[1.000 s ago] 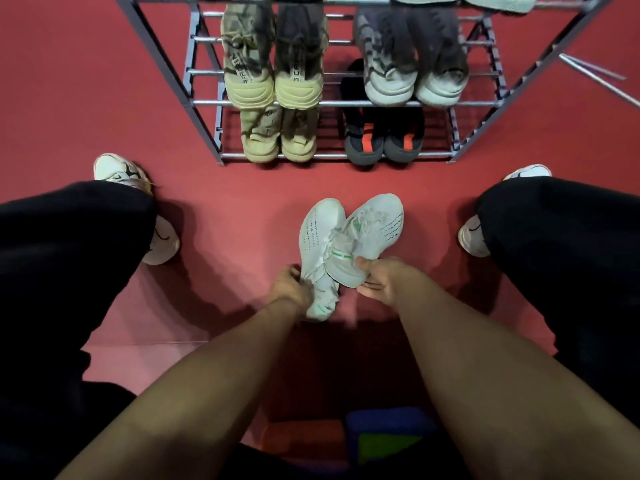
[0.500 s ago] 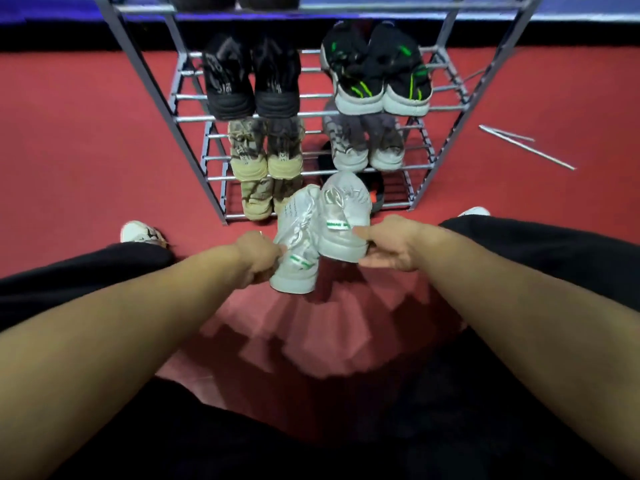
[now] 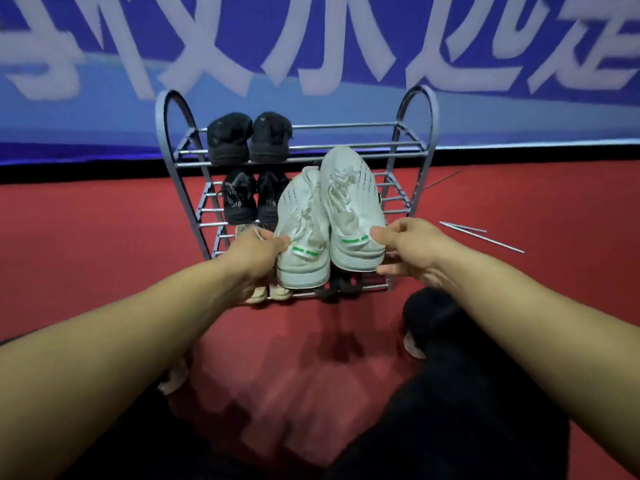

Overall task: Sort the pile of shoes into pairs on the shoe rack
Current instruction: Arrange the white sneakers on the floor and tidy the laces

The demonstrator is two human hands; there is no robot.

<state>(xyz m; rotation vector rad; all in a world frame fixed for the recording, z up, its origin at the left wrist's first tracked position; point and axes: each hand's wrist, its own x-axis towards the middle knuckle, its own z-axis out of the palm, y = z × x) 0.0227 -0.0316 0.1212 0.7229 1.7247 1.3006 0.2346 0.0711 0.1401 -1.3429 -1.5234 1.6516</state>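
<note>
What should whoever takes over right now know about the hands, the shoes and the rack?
Left hand: pinching the heel of the left white knit sneaker with green heel tab.
Right hand: gripping the heel of the matching right white sneaker.
Both are held toes-up, side by side, in front of the grey metal tube shoe rack.
Done: black shoe pair on the top tier's left half, another dark pair below, more pairs lower down, mostly hidden.
Left: set the white pair down, probably on the top tier's open right half.
</note>
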